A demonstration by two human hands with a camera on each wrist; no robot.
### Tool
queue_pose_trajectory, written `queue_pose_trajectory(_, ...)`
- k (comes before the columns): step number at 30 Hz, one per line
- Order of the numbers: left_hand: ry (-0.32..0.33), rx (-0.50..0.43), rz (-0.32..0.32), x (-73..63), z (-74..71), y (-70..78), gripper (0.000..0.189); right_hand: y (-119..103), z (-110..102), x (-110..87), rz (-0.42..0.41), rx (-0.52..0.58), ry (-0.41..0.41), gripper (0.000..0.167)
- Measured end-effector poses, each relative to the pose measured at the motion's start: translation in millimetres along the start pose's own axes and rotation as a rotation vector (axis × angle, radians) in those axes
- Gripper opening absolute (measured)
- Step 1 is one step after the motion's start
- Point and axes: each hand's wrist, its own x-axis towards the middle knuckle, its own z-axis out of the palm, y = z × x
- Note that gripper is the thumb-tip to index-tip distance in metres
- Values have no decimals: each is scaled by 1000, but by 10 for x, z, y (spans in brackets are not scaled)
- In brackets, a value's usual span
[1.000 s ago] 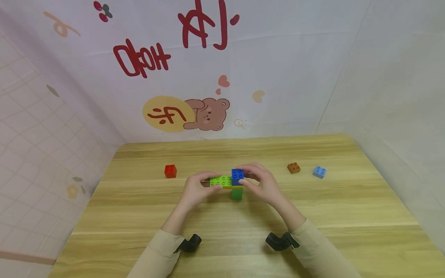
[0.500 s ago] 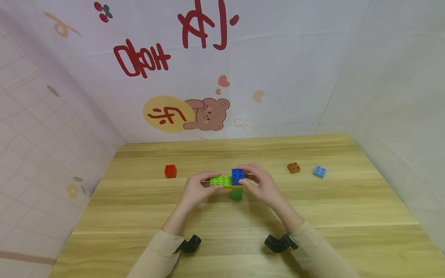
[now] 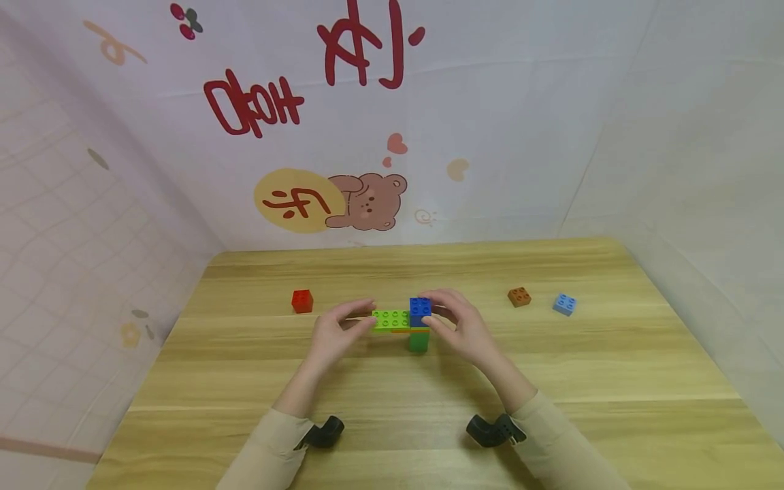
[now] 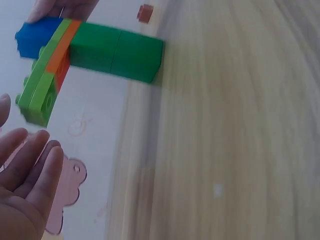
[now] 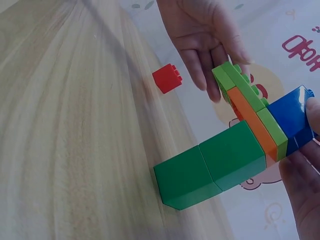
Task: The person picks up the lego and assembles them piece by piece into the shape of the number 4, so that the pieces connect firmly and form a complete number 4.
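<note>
A toy-brick stack stands on the table in front of me. Two green bricks form its column, topped by an orange plate. Above that, a long lime-green plate juts out to the left. The dark blue brick sits on the plate's right end, over the column. My right hand pinches this blue brick between thumb and fingers. Just off the lime plate's left end, my left hand has its thumb and fingers spread, and a gap to the plate shows in the left wrist view.
A red brick lies at the back left of the wooden table. At the back right are a brown brick and a light blue brick. A printed white cloth hangs behind the table's far edge.
My left hand has let go of the lime-green plate and drawn back a little to the left. The right hand keeps its pinch on the blue brick, and the stack stays in place.
</note>
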Motion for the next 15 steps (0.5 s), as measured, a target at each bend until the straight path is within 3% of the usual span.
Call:
queue_pose_trajectory(6, 87, 60, 1, -70, -183, 290, 33, -258, 5, 21, 6, -25, -2, 35)
queue_pose_trajectory(8, 133, 80, 5, -32, -251, 210, 33, -355, -1, 24, -2, -31, 0, 34)
queue_pose_trajectory(13, 222, 138, -2, 94, -469, -98, 35, -353, 4, 15, -11, -23, 5, 35)
queue_pose_trajectory(15, 247, 166, 1, 116, -560, -140, 35, -340, 7, 13, -6, -21, 4, 35)
